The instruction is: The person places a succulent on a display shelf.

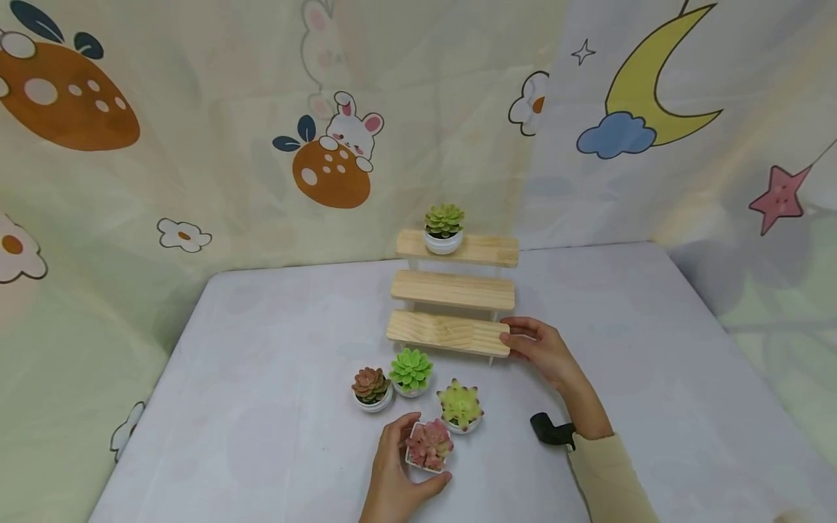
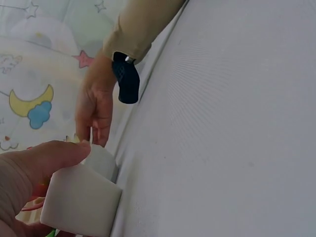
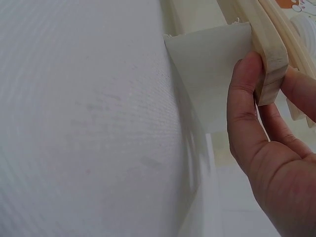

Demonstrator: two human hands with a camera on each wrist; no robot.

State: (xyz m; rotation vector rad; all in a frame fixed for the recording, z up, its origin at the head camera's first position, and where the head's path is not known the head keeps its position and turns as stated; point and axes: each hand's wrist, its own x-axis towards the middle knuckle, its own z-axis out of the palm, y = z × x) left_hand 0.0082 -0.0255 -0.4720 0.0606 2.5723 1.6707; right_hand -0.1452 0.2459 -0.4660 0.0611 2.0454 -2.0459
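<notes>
We see the left hand [image 1: 397, 476] curled around a pink succulent in a white square pot [image 1: 428, 446], thumb on one side and fingers on the other; the pot stands on the pale surface [image 1: 261, 378] near its front edge. From the left wrist, the thumb lies along the pot's top edge. Our right hand [image 1: 543, 350] pinches the right end of the lowest board of a three-step wooden stand [image 1: 451, 309], thumb beneath and fingers [image 3: 296, 84] above, as the right wrist view shows. Just behind the pink plant stand three more potted succulents: a yellow-green one [image 1: 461, 407], a bright green one [image 1: 410, 372] and a reddish-brown one [image 1: 371, 388], close together. Another green succulent [image 1: 444, 228] sits on the left end of the top step. A cartoon-printed cloth [image 1: 327, 145] hangs behind.
</notes>
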